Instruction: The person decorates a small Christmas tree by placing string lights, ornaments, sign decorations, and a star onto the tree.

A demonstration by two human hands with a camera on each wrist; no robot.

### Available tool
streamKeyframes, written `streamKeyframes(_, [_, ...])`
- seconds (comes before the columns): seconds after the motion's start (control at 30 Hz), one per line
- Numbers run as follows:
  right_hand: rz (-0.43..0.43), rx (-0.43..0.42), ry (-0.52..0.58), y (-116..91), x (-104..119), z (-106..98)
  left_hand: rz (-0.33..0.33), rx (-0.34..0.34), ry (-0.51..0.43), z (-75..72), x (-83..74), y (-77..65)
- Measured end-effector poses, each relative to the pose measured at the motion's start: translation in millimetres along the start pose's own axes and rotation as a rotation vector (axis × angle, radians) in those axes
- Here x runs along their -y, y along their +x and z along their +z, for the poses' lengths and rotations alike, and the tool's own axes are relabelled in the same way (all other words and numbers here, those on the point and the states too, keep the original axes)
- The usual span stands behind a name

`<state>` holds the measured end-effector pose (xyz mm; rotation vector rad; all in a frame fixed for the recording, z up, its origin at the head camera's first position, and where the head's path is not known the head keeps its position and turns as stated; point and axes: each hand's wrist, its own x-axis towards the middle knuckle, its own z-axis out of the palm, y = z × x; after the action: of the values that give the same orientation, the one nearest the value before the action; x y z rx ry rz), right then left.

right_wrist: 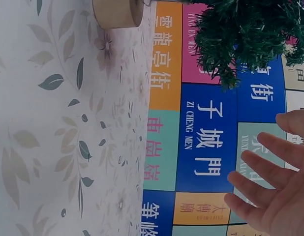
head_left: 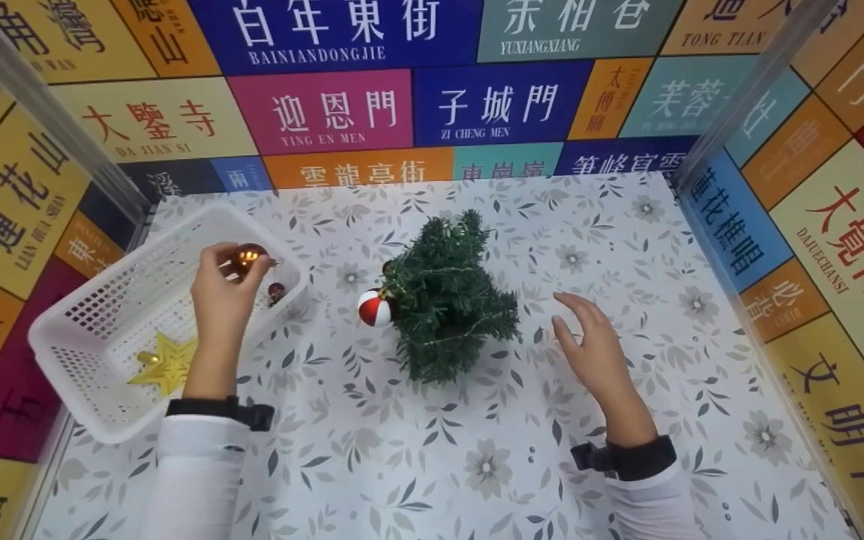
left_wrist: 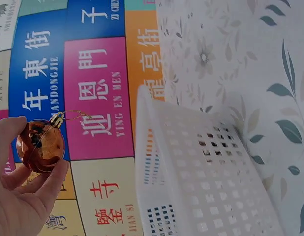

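Note:
My left hand (head_left: pixel 223 300) pinches a shiny copper-coloured Christmas bauble (head_left: pixel 250 259) between thumb and fingers, above the white basket. The left wrist view shows the bauble (left_wrist: pixel 41 147) with its gold cap and a thin gold hanging loop. A small green artificial Christmas tree (head_left: pixel 451 300) stands mid-table, with a red-and-white bauble (head_left: pixel 374 308) hanging on its left side. To the right of the tree is my right hand (head_left: pixel 591 346), holding nothing, its fingers loosely extended. In the right wrist view those fingers (right_wrist: pixel 262 167) are spread below the branches.
The white perforated basket (head_left: pixel 64 315) sits at the table's left, holding a yellow star (head_left: pixel 169 364) and a small dark red bauble (head_left: pixel 276 291). A wooden base (right_wrist: pixel 118 14) supports the tree. Printed panels (head_left: pixel 319 112) wall the flower-patterned table (head_left: pixel 372 465) at back and sides.

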<state>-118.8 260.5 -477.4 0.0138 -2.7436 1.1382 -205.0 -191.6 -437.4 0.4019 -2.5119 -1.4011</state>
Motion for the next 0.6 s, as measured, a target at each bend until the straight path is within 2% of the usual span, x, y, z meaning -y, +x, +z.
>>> streamKeyframes(0.13, [-0.038, -0.090, 0.061, -6, 13, -2, 0.060, -0.019, -0.101, 4.0, -10.8, -27.0])
streamKeyframes(0.23, [-0.097, -0.162, 0.079, -11, 23, -2, 0.100, -0.023, -0.193, 5.1, -19.7, -47.4])
streamKeyframes(0.37, [-0.188, -0.244, 0.071, -17, 33, -1, 0.219, 0.005, -0.246, 7.4, -31.5, -73.1])
streamKeyframes(0.47, [-0.241, -0.262, 0.082, -22, 41, 0, 0.326, 0.030, -0.247, 10.9, -39.0, -91.1])
streamKeyframes(0.6, [-0.297, -0.249, 0.122, -27, 52, 2, 0.428, 0.059, -0.290, 16.6, -48.3, -112.8])
